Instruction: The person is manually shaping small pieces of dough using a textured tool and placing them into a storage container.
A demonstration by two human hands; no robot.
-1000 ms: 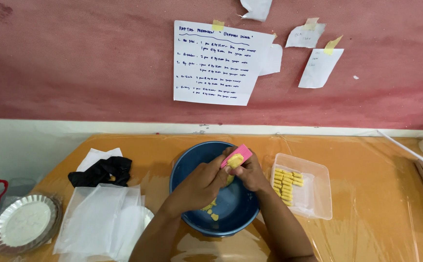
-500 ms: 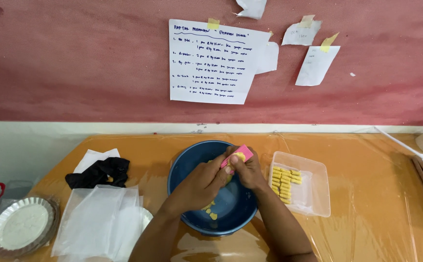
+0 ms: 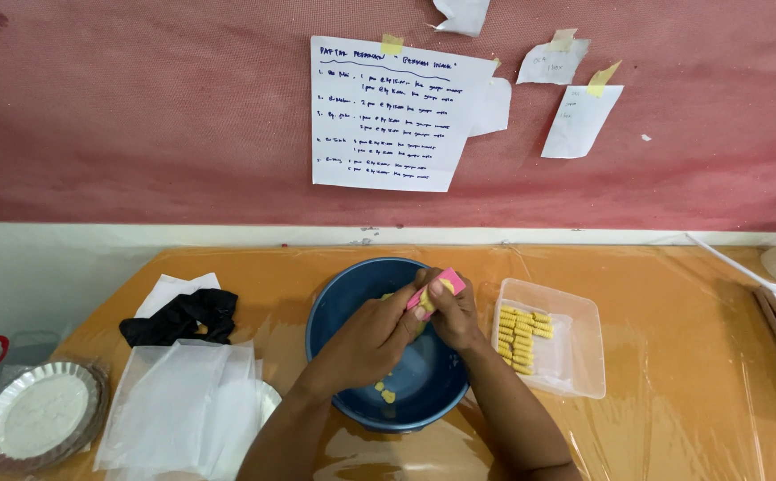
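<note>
Here, over the blue bowl (image 3: 352, 294), both hands, left hand (image 3: 366, 343) and right hand (image 3: 450, 316), grip closed around a pink mould (image 3: 435, 292) with yellow dough.

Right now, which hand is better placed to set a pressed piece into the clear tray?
Probably the right hand: it holds the pink mould and is beside the clear tray; the left hand is farther, over the blue bowl.

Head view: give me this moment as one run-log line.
left hand on pink mould | right hand holds pink mould over blue bowl | clear tray of yellow pieces right
</note>
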